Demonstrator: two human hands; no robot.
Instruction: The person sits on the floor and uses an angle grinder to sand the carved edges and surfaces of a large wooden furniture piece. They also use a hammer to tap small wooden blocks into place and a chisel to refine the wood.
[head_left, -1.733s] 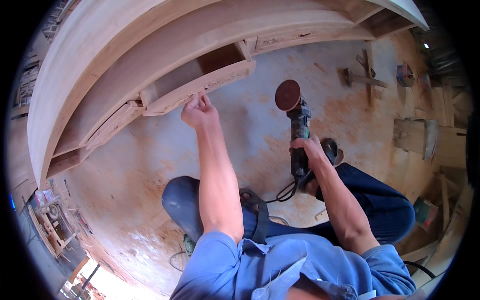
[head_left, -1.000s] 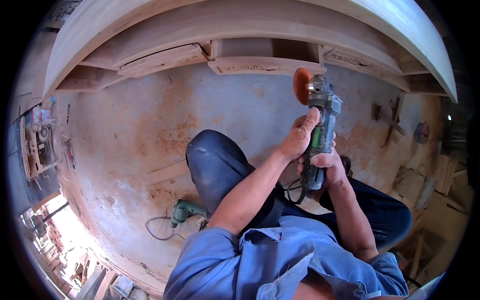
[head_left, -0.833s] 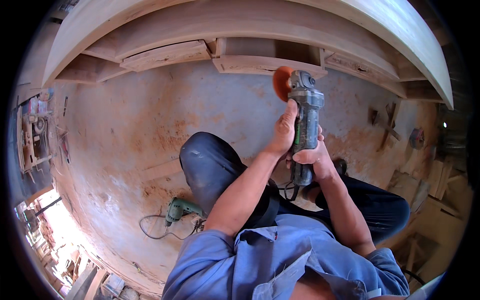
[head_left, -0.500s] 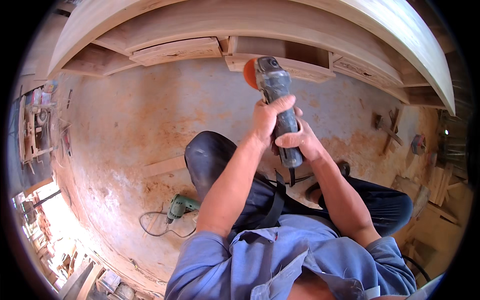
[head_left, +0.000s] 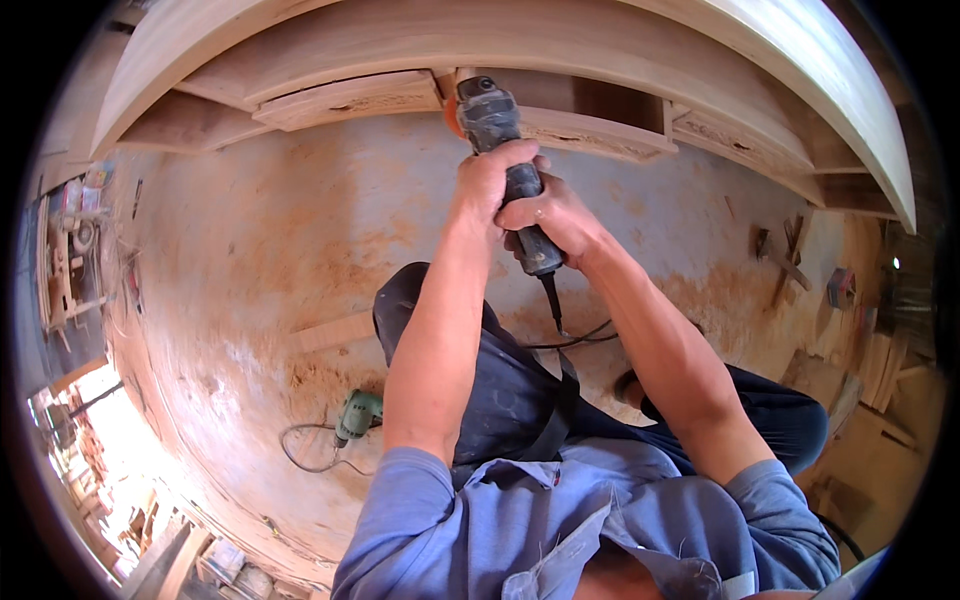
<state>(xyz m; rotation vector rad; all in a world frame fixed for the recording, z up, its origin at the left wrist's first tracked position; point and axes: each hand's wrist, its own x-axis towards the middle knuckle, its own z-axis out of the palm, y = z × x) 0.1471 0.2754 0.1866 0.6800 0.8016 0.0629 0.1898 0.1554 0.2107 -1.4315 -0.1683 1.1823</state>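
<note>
Both my hands are wrapped around a dark angle grinder point(head_left: 490, 118) with an orange disc, held out in front of me. My left hand point(head_left: 492, 180) grips the body just behind the head. Lower down, my right hand point(head_left: 560, 215) closes on the rear of the handle, where the black cord comes out. The grinder's head is at the upright between two drawers of a pale wooden cabinet point(head_left: 400, 55); whether the disc touches the wood I cannot tell. To its left is a closed drawer point(head_left: 350, 100), to its right a pulled-out drawer point(head_left: 590, 132).
A green power drill point(head_left: 357, 415) lies with its cord on the dusty floor point(head_left: 250, 250) to my left, near a flat wooden board point(head_left: 330, 333). A hammer point(head_left: 780, 262) lies at the right. Wood offcuts point(head_left: 140, 525) are heaped at lower left.
My hands have carried the angle grinder forward and left, from above the floor to the cabinet's drawer front. My forearms are stretched further out.
</note>
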